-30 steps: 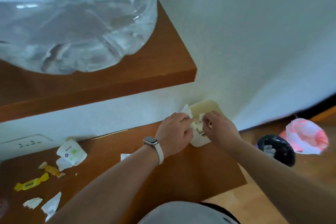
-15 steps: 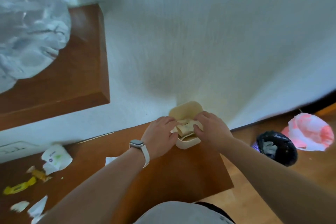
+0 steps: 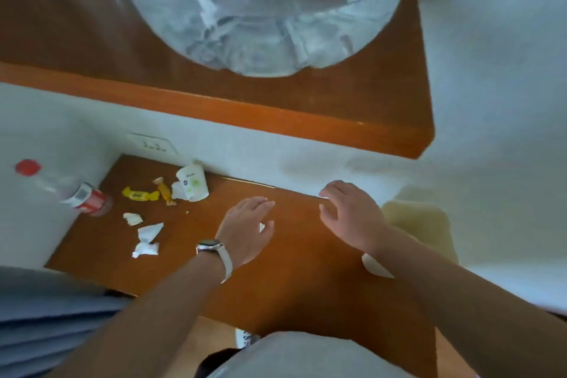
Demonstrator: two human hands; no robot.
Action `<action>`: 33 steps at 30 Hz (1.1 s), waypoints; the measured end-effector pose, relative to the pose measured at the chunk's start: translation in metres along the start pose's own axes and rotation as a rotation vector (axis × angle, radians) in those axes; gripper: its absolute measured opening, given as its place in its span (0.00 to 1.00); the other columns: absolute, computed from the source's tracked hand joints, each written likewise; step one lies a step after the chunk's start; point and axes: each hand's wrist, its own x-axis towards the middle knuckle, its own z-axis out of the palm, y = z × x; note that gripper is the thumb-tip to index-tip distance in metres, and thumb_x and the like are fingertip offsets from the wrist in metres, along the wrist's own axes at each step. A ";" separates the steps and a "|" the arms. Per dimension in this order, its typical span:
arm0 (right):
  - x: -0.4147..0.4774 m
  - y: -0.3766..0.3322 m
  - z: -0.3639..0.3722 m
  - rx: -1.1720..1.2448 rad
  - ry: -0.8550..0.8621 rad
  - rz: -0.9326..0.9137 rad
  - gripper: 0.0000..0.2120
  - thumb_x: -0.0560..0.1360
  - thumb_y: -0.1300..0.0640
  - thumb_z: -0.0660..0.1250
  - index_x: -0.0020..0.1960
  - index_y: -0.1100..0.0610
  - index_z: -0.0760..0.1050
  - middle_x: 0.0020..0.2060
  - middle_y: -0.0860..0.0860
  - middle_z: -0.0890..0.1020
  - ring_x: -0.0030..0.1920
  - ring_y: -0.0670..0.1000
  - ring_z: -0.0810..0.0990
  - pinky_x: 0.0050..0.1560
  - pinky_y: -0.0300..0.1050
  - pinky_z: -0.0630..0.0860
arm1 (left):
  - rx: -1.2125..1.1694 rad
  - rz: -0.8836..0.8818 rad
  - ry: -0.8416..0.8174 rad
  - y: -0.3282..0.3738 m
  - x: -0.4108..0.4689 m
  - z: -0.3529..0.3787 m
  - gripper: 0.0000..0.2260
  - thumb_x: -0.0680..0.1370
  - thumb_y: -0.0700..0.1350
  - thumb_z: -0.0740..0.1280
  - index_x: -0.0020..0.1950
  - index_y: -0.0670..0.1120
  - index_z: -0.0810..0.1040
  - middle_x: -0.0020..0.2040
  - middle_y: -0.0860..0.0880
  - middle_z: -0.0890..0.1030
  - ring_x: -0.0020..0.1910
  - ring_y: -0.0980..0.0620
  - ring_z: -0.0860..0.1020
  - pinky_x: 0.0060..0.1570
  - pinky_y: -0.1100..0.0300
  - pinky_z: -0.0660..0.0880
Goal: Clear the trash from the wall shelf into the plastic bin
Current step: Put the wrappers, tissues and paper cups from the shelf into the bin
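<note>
Both hands hover palm-down over the lower shelf, fingers spread and holding nothing: the left hand with a watch at its wrist, the right hand beside it. The cream plastic bin sits at the shelf's right end. Candy wrappers, torn paper scraps and a crumpled paper cup lie at the left.

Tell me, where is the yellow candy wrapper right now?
The yellow candy wrapper lies on the lower shelf's left part, between the bottle and the crumpled cup.
</note>
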 end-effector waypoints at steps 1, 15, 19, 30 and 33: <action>0.009 -0.006 0.008 -0.009 -0.004 -0.024 0.10 0.76 0.53 0.67 0.56 0.56 0.78 0.52 0.50 0.80 0.51 0.51 0.79 0.52 0.46 0.78 | 0.003 -0.042 -0.001 -0.010 -0.004 0.000 0.18 0.78 0.49 0.65 0.67 0.47 0.75 0.65 0.50 0.77 0.64 0.51 0.73 0.62 0.54 0.70; 0.075 -0.057 0.097 -0.061 -0.259 0.066 0.17 0.79 0.50 0.61 0.67 0.51 0.71 0.65 0.47 0.74 0.63 0.49 0.73 0.58 0.44 0.73 | -0.074 -0.273 -0.163 -0.075 -0.007 0.062 0.21 0.79 0.53 0.61 0.72 0.50 0.69 0.68 0.49 0.73 0.65 0.48 0.71 0.61 0.52 0.70; 0.098 -0.057 0.118 -0.070 -0.279 0.054 0.17 0.78 0.53 0.62 0.66 0.54 0.71 0.62 0.49 0.75 0.60 0.51 0.73 0.54 0.45 0.72 | 0.019 -0.202 -0.186 -0.083 -0.002 0.074 0.20 0.79 0.55 0.61 0.68 0.50 0.71 0.65 0.48 0.73 0.62 0.47 0.71 0.58 0.51 0.72; 0.131 -0.062 0.171 -0.114 -0.354 0.073 0.22 0.78 0.55 0.60 0.72 0.58 0.66 0.68 0.55 0.72 0.67 0.57 0.70 0.61 0.52 0.70 | -0.038 -0.179 -0.109 -0.095 -0.016 0.081 0.08 0.81 0.48 0.60 0.56 0.51 0.77 0.49 0.52 0.76 0.48 0.52 0.72 0.49 0.57 0.71; 0.135 -0.067 0.180 -0.131 -0.303 0.057 0.22 0.79 0.56 0.60 0.71 0.60 0.66 0.65 0.56 0.74 0.64 0.57 0.72 0.58 0.52 0.74 | -0.187 -0.298 -0.065 -0.105 -0.020 0.074 0.09 0.81 0.46 0.59 0.54 0.51 0.78 0.47 0.53 0.76 0.44 0.54 0.71 0.43 0.59 0.68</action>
